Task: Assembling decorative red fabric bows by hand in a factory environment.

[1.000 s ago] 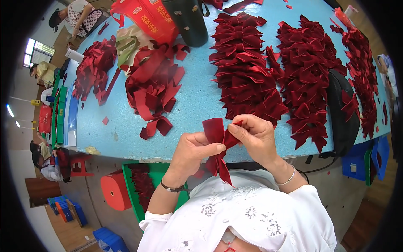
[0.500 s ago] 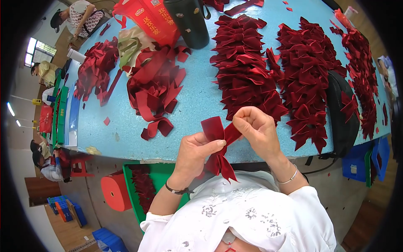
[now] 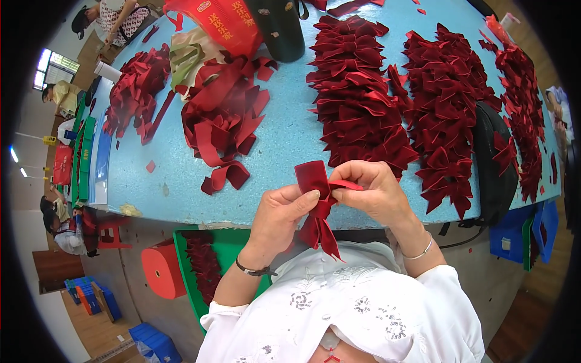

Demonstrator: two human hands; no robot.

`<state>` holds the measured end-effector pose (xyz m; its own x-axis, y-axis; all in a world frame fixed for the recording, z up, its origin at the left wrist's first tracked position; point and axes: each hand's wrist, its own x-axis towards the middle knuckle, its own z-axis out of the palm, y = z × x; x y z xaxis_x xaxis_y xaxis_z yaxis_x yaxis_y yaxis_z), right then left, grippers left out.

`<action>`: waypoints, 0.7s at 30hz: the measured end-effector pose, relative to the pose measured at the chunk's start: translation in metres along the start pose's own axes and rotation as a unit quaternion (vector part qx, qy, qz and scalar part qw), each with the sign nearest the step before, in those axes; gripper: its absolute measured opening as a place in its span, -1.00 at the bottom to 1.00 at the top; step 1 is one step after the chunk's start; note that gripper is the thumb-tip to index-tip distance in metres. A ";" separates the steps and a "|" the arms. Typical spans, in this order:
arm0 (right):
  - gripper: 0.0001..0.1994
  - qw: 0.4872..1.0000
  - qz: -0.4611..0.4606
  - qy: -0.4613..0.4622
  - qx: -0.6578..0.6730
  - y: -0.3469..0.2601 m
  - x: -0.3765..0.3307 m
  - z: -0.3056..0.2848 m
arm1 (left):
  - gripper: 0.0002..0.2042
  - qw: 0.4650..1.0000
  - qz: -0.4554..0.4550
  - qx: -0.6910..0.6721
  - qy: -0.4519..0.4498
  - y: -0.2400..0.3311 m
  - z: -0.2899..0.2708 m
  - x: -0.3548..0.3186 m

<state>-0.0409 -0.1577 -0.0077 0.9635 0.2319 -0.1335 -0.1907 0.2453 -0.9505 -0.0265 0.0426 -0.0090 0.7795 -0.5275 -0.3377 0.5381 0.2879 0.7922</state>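
Note:
A dark red velvet ribbon bow [image 3: 313, 179] is held up just off the near table edge, one loop standing up and two tails hanging below the knot. My left hand [image 3: 278, 215] pinches it at the middle between thumb and fingers. My right hand [image 3: 376, 192] is closed on the ribbon on the other side, a folded bit of it sticking out past the thumb and fingertip. Beyond my hands lie a thick row of finished-looking bows [image 3: 357, 97] and, to its right, another heap of bows [image 3: 445, 115].
Loose red ribbon lengths [image 3: 212, 121] and a second ribbon pile [image 3: 139, 85] lie on the blue table [image 3: 272, 139]. Behind them stand a red bag [image 3: 212, 24] and a dark bottle [image 3: 281, 30]. A black bag [image 3: 493, 163] lies right. A green tray [image 3: 227, 245] and red roll [image 3: 163, 269] sit below.
My right hand has shifted slightly down, its fingers now folding the ribbon end closer to the knot. My left hand keeps its pinch on the bow.

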 end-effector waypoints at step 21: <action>-0.69 0.998 0.057 -0.004 -0.039 0.003 0.004 0.006 | -0.79 0.995 0.082 0.050 0.032 -0.006 0.008 0.002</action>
<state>-0.0387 -0.1503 -0.0096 0.9347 0.2625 -0.2395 -0.2833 0.1434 -0.9483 -0.0306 0.0334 -0.0110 0.8753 -0.4261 -0.2288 0.3696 0.2843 0.8846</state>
